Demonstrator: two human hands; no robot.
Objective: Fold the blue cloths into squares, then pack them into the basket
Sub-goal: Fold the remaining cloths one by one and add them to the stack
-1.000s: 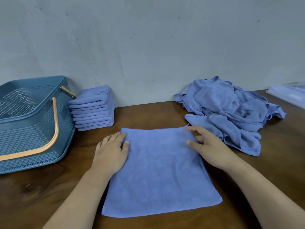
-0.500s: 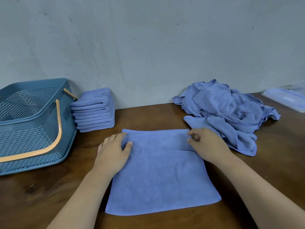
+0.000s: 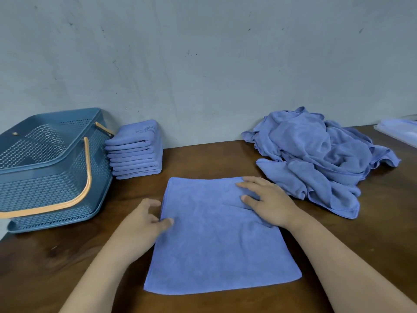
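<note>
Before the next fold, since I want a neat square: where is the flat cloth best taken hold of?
Probably its left edge, from the left: the flat cloth lies spread, so only edges lift; the left hand seems to pinch there while the right hand pins it.

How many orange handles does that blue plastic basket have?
2. One orange handle lies down across the blue plastic basket's near wall; the other rests at its far rim.

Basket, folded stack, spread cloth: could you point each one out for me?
basket (image 3: pixel 45 186): head view, on its near perforated side wall.
folded stack (image 3: pixel 135 154): head view, on the front edge of a middle layer.
spread cloth (image 3: pixel 214 245): head view, on the bare middle of its top face.
</note>
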